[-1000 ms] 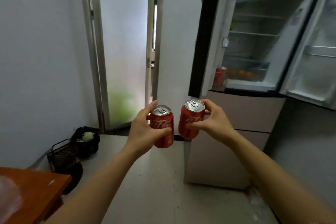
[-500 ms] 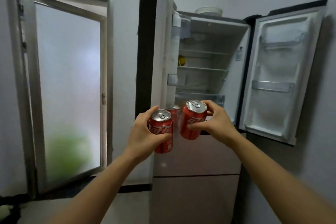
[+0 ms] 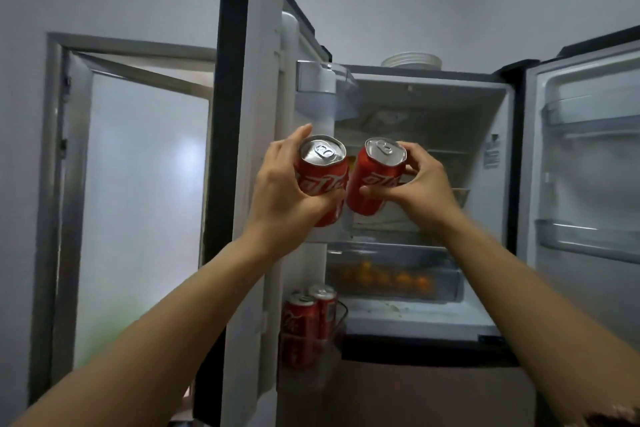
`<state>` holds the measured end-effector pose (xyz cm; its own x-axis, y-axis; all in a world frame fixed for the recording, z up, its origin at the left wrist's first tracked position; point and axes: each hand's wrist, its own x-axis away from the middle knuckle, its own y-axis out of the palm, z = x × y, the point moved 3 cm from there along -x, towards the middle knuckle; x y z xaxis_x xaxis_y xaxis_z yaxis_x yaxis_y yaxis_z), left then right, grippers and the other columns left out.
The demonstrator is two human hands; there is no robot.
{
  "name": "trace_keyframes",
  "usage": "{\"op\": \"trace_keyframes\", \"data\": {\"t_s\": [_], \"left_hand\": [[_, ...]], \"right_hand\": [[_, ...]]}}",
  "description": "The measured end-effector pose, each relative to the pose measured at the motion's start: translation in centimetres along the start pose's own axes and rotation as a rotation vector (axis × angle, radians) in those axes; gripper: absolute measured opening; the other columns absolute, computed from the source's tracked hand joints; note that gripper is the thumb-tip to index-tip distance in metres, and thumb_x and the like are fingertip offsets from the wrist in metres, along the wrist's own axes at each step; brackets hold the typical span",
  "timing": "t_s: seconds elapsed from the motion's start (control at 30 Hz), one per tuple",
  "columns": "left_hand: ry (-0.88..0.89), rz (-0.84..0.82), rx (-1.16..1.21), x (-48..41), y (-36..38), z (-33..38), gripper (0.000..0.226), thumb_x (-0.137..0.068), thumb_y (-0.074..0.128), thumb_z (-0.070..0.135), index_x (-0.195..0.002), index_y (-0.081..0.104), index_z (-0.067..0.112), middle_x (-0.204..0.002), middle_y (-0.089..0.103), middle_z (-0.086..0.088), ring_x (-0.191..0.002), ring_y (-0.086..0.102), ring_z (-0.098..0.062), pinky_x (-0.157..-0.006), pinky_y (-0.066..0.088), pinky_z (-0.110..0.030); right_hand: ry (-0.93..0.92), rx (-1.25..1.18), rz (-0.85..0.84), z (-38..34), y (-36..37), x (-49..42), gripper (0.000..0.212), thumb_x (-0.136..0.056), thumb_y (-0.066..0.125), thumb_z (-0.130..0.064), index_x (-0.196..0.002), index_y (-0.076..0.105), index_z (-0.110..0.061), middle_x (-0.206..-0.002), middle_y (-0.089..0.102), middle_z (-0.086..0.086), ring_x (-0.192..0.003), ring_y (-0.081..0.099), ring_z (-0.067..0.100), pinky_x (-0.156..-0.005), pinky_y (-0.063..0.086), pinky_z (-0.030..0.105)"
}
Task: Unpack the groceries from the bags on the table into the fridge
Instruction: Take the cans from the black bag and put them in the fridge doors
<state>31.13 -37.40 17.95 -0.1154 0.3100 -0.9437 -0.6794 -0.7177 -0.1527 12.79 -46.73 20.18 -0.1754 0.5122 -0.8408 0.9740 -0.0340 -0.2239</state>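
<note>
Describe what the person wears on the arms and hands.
Nothing shows: the left hand and right hand have no gloves, rings or watch; the left forearm and right forearm are bare, without sleeve or wristband.

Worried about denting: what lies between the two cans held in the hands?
Nothing: in the head view only a narrow gap parts the left can from the right can.
</note>
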Motion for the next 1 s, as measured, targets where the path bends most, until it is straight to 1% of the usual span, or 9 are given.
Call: {"op": "trace_keyframes", "data": {"t_s": [0.07,0.1,0.2,0.3,0.4,0.53,0.63,0.83,1.0], "left_hand": [[0.024,0.028,-0.123,-2.0,1.0,-0.5,0.086,-0.069,0.083,0.021,-0.142,0.037,0.014,-0.131,0.048,-0.008,-0.114,0.046,-0.009,-0.092,0.040,-0.012],[0.021,0.040,-0.171,-2.8,1.3,-0.7,0.085,-0.070,0.082,0.021,-0.142,0.037,0.013,-0.131,0.049,-0.008,-0.114,0.047,-0.010,-0.092,0.039,-0.011],[-0.053,0.053,-0.269,-4.3,2.6,-1.7,0.084,-0.070,0.082,0.022,-0.141,0.038,0.014,-0.131,0.050,-0.008,-0.118,0.049,-0.016,-0.099,0.044,-0.026],[-0.112,0.077,-0.418,-4.8,3.8,-2.2,0.081,-0.071,0.081,0.025,-0.140,0.041,0.013,-0.129,0.053,-0.008,-0.117,0.052,-0.021,-0.101,0.045,-0.036],[-0.163,0.066,-0.552,-5.3,5.3,-2.3,0.080,-0.072,0.079,0.029,-0.140,0.041,0.011,-0.128,0.055,-0.010,-0.116,0.053,-0.024,-0.099,0.042,-0.035],[-0.280,0.020,-0.646,-5.6,6.7,-3.2,0.078,-0.069,0.079,0.033,-0.135,0.046,0.011,-0.122,0.059,-0.012,-0.110,0.056,-0.028,-0.096,0.046,-0.037],[-0.341,0.011,-0.666,-5.1,7.4,-3.8,0.069,-0.067,0.081,0.033,-0.125,0.053,0.008,-0.116,0.063,-0.012,-0.106,0.059,-0.028,-0.091,0.048,-0.037],[-0.416,0.003,-0.682,-4.7,8.1,-4.6,0.051,-0.068,0.081,0.033,-0.107,0.057,0.011,-0.106,0.067,-0.008,-0.095,0.063,-0.025,-0.081,0.054,-0.037],[-0.489,-0.018,-0.741,-4.8,8.6,-5.3,0.044,-0.075,0.076,0.034,-0.104,0.052,0.011,-0.107,0.066,-0.011,-0.098,0.062,-0.031,-0.081,0.052,-0.041]], "right_hand": [[-0.019,-0.078,-0.023,1.9,0.7,-2.4,0.070,-0.056,0.091,-0.012,-0.117,0.059,-0.022,-0.107,0.065,-0.013,-0.099,0.060,0.002,-0.075,0.048,0.011],[-0.018,-0.118,-0.051,2.9,1.1,-3.4,0.069,-0.058,0.090,-0.010,-0.119,0.059,-0.019,-0.108,0.065,-0.012,-0.097,0.060,0.001,-0.073,0.048,0.009],[-0.015,-0.204,-0.162,5.7,2.4,-5.9,0.065,-0.066,0.086,-0.012,-0.124,0.058,-0.016,-0.109,0.066,-0.009,-0.096,0.060,-0.003,-0.070,0.046,0.004],[0.037,-0.270,-0.275,8.6,3.9,-7.4,0.063,-0.071,0.082,-0.017,-0.128,0.056,-0.016,-0.112,0.067,-0.005,-0.102,0.061,0.002,-0.078,0.050,0.013],[0.111,-0.352,-0.370,11.2,5.2,-8.4,0.059,-0.075,0.079,-0.019,-0.128,0.055,-0.015,-0.114,0.067,0.000,-0.106,0.063,0.011,-0.089,0.054,0.028],[0.156,-0.417,-0.544,13.1,6.5,-9.0,0.046,-0.079,0.076,-0.019,-0.121,0.059,-0.019,-0.111,0.069,0.001,-0.104,0.066,0.016,-0.082,0.057,0.028],[0.159,-0.449,-0.623,13.8,7.3,-9.0,0.037,-0.081,0.074,-0.021,-0.114,0.059,-0.027,-0.109,0.069,-0.002,-0.097,0.068,0.011,-0.073,0.057,0.022],[0.179,-0.480,-0.687,14.2,8.7,-9.6,0.052,-0.073,0.078,-0.032,-0.121,0.061,-0.023,-0.114,0.069,0.003,-0.105,0.067,0.018,-0.089,0.056,0.035],[0.209,-0.457,-0.747,14.3,8.9,-10.0,0.056,-0.072,0.079,-0.035,-0.124,0.060,-0.026,-0.116,0.068,0.001,-0.108,0.065,0.020,-0.093,0.053,0.040]]}}
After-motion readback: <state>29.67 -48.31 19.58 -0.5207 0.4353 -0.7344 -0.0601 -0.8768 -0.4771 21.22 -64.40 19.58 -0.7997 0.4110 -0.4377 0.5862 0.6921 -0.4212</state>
